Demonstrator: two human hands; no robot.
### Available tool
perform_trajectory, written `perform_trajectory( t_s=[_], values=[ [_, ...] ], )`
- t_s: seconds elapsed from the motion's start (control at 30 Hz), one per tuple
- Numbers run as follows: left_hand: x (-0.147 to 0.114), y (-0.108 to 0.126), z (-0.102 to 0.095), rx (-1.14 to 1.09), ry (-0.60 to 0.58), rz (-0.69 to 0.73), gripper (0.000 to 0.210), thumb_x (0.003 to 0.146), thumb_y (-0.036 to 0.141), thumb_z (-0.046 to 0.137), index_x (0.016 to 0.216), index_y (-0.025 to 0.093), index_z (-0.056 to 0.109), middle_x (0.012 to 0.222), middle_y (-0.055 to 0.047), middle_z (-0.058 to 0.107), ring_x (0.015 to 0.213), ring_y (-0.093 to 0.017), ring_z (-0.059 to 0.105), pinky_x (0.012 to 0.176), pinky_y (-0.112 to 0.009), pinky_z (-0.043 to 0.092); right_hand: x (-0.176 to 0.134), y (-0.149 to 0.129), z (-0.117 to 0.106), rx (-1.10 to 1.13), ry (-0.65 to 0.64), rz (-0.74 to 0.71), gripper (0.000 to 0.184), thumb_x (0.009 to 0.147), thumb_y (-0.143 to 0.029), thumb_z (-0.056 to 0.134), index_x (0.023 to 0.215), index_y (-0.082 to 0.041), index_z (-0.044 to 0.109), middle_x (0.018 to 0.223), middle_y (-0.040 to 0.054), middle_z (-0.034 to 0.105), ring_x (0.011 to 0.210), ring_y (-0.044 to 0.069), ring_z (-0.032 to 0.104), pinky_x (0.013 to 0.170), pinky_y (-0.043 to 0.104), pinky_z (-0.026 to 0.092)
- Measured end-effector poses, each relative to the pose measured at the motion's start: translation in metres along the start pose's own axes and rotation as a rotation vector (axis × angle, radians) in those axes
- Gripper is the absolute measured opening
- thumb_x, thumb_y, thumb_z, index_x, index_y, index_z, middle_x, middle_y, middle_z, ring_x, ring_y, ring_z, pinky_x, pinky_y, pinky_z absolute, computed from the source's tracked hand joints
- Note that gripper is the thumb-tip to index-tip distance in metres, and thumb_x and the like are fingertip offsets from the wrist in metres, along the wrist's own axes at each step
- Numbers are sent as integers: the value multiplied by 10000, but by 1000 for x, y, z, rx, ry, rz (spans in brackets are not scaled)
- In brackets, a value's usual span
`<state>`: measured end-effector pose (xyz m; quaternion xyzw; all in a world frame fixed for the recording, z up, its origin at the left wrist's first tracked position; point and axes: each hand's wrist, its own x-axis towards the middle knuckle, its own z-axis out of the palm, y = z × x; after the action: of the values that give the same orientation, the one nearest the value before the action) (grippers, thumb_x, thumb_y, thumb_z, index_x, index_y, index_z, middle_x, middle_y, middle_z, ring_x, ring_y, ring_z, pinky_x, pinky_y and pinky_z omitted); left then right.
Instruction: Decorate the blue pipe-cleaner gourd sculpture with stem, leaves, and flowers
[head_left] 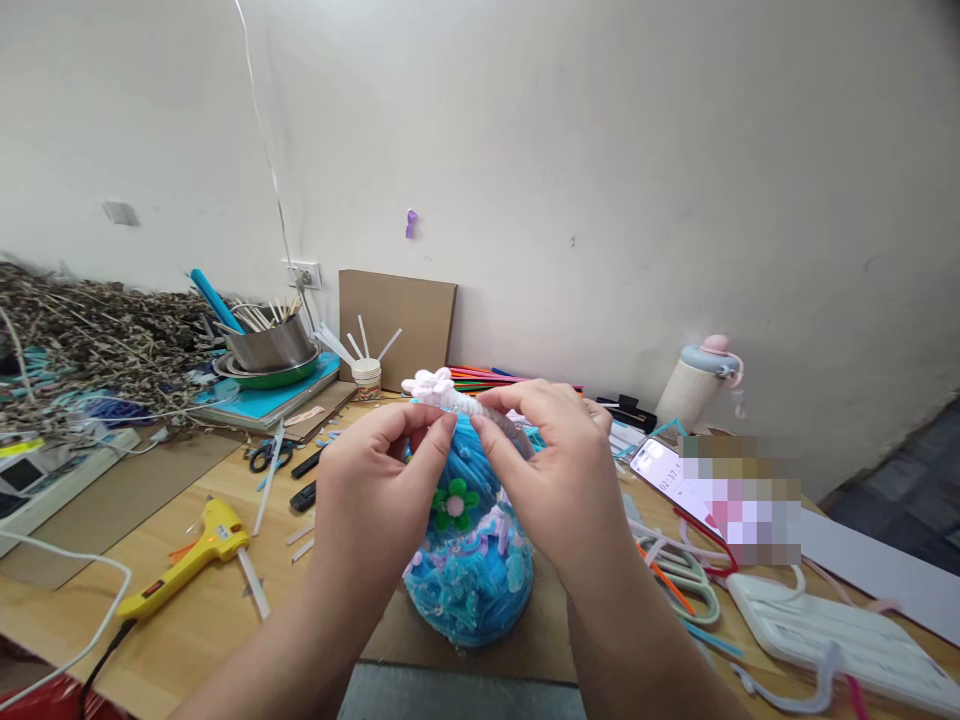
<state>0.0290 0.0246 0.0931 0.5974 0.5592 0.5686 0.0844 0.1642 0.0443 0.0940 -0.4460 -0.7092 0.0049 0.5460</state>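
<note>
Close together, left hand (371, 490), right hand (559, 475)

wood-grain table (135, 540), yellow glue gun (223, 530) toward the front left corner, black-handled scissors (271, 457) left of centre, paper cup (367, 382) near the back edge, cream bottle (686, 388) toward the back right corner, brown board (551, 640) at mid front edge

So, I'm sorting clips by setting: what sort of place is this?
Likely a craft workspace, perhaps at home: a yellow glue gun, black scissors and a fuzzy blue craft piece with a green flower.
</note>
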Motion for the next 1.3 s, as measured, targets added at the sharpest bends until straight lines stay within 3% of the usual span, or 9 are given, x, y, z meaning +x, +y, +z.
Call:
perform_trajectory(
  t_s=[0.2,0.37,1.03,1.3],
  values=[
    [2,3,-2,-165,-72,-168,253,748,414,666,709,165,689,542,27,544,493,-82,422,436,-190,331,0,-2,-1,-2,8,0,37,805,-237,646,836,-247,663,898,-15,714,915,210,605,869,397,296],
    [5,5,-3,-243,-91,-230,281,708,426,690,681,146,684,556,15,549,499,-81,417,439,-189,342,-1,-1,0,2,3,-5,42,806,-237,650,844,-248,666,902,-17,712,915,208,601,874,398,297],
    [9,2,-4,-151,-60,-209,294,698,452,692,678,159,693,544,14,529,493,-87,405,445,-205,340,-1,-1,0,12,11,-12,35,812,-241,646,843,-244,663,895,-23,710,908,196,599,881,397,295],
    [8,-2,-4,-182,-62,-199,287,718,444,678,678,161,660,557,20,514,506,-88,403,455,-203,348,-1,-1,0,26,-23,-43,158,847,-216,609,967,-291,679,955,-28,702,939,192,596,849,387,301]
  ],
)
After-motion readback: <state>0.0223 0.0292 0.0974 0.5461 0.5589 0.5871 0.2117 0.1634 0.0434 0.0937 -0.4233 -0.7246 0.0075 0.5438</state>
